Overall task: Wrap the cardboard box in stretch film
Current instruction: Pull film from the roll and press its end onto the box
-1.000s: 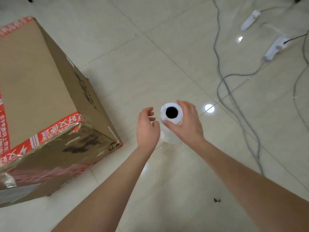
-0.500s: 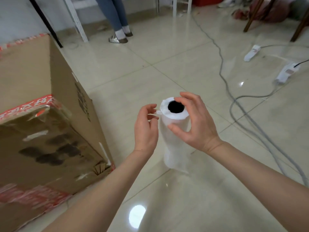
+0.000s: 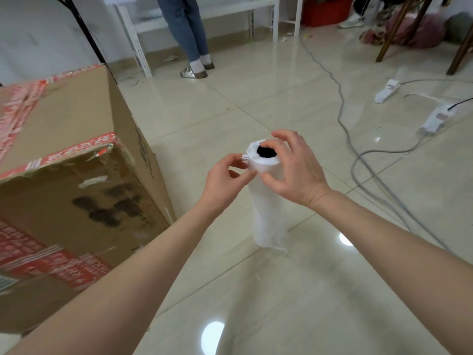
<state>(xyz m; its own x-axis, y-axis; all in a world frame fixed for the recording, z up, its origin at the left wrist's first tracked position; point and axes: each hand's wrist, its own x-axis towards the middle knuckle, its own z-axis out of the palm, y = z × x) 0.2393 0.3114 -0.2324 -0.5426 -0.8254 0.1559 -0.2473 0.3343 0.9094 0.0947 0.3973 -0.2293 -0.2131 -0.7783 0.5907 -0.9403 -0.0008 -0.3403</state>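
Note:
A white roll of stretch film [image 3: 266,208] hangs upright in front of me, above the tiled floor, its dark core hole facing up. My right hand [image 3: 294,172] grips the roll's top end, fingers over the rim and thumb on its side. My left hand [image 3: 225,180] pinches a small loose bit of film at the roll's upper left edge. The big cardboard box [image 3: 76,175], sealed with red printed tape and clear tape, stands on the floor to my left, apart from both hands.
Grey cables [image 3: 358,155] and two white power strips [image 3: 435,119] lie on the floor to the right. A person's legs [image 3: 192,37] stand at the back by a white shelf frame [image 3: 143,26]. Wooden furniture legs [image 3: 399,29] are at the far right.
The roll has come up off the floor with my right hand on its top. My left hand has closed onto the film edge. My view has tilted upward, showing more of the room.

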